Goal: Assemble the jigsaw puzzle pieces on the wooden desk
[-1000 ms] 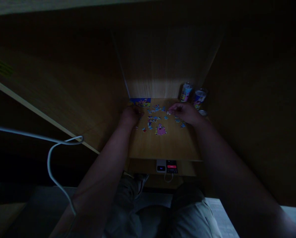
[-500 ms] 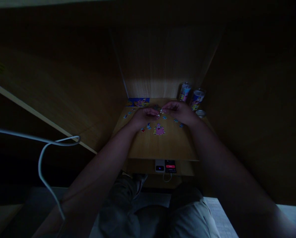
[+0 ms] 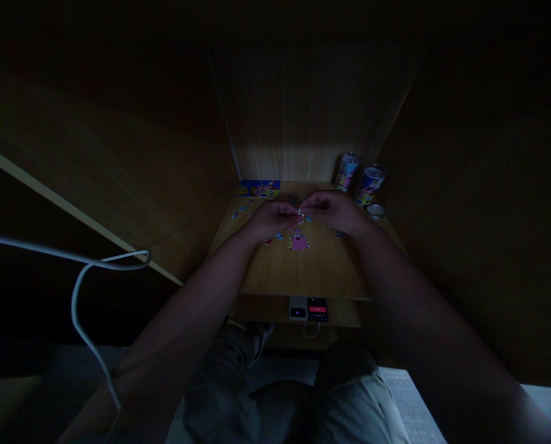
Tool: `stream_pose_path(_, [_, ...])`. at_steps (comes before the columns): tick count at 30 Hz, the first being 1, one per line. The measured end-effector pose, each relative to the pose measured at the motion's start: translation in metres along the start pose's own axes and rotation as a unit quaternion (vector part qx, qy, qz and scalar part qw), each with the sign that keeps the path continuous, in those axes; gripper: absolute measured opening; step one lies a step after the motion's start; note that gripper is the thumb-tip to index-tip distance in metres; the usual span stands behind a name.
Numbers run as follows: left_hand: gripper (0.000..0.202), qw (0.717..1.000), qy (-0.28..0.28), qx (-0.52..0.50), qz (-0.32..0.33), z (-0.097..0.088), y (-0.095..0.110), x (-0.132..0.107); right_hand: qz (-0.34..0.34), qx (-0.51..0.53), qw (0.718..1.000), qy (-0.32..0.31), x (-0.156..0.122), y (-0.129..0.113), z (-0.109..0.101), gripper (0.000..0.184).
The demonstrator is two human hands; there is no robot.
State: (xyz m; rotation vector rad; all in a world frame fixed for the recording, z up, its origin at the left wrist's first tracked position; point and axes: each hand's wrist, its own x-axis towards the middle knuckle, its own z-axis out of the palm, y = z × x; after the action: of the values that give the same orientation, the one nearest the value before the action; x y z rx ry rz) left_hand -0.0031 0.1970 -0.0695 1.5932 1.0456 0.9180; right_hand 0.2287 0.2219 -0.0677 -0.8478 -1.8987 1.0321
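On a small wooden desk boxed in by dim wooden walls, the left hand and right hand meet, fingers pinched on small puzzle pieces just above a pink assembled patch. Two printed cans stand at the back right corner; their contents cannot be seen.

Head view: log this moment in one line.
left hand: pinching puzzle piece | right hand: pinching same piece | pink assembled cluster: on desk, below hands
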Motion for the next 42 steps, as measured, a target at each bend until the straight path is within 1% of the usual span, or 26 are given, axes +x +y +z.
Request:
stream_pose_path(4, [0.031, 1.0, -0.022, 0.001, -0.003, 0.0, 0.0, 0.0, -0.006, -0.013, 1.0, 0.0, -0.001, -0.001, 0.0, 0.034])
stream_pose_path(11, [0.024, 1.0, -0.028, 0.011, -0.009, -0.002, 0.001, -0.002, -0.024, -0.033, 0.999, -0.008, -0.002, -0.006, 0.0, 0.028])
stream_pose_path(18, [0.025, 1.0, -0.013, 0.006, -0.007, -0.001, 0.003, -0.002, -0.02, -0.042, 0.999, 0.003, -0.002, -0.008, 0.001, 0.036])
stream_pose_path(26, [0.021, 1.0, -0.024, -0.003, -0.008, 0.0, 0.0, 0.001, -0.029, -0.067, 0.997, -0.003, -0.005, -0.01, 0.0, 0.027])
stream_pose_path(32, [0.021, 1.0, -0.022, 0.0, -0.01, 0.0, 0.0, 0.001, -0.034, -0.091, 0.995, -0.001, -0.005, -0.011, -0.001, 0.032])
stream_pose_path(37, [0.022, 1.0, -0.024, 0.004, -0.008, 0.0, 0.001, -0.001, -0.048, -0.093, 0.994, 0.001, -0.005, -0.014, 0.0, 0.029])
stream_pose_path(42, [0.025, 1.0, -0.024, 0.009, -0.003, 0.001, 0.0, 0.0, -0.034, -0.081, 0.996, 0.001, -0.005, -0.014, 0.001, 0.032])
